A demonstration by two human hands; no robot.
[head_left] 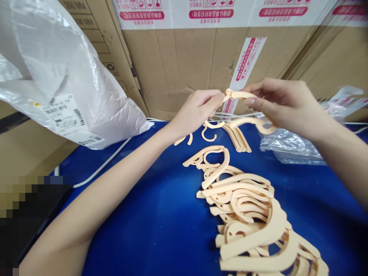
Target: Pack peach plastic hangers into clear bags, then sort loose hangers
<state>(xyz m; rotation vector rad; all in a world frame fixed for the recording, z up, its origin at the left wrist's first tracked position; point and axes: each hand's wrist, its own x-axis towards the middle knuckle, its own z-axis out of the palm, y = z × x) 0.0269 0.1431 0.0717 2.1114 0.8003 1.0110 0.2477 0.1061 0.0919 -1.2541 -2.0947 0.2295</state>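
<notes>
Both my hands are raised over the far side of a blue table [149, 214] and share one curved peach rubber piece [240, 94]. My left hand [198, 109] pinches its left end with closed fingertips. My right hand [280, 101] grips its right part, fingers curled, and the piece's lower arm [253, 122] runs under the palm. Below the hands lie a small neat stack of the same pieces [237, 136] and two small hook-shaped bits [207, 135]. A long heap of several peach pieces [247, 214] spreads toward me on the right.
Cardboard boxes [184, 61] with pink-printed tape form a wall behind the table. A large white plastic bag [57, 73] with a barcode label leans at the left. A crumpled clear bag [290, 147] lies at the right. A white cable [100, 165] crosses the table's far-left corner.
</notes>
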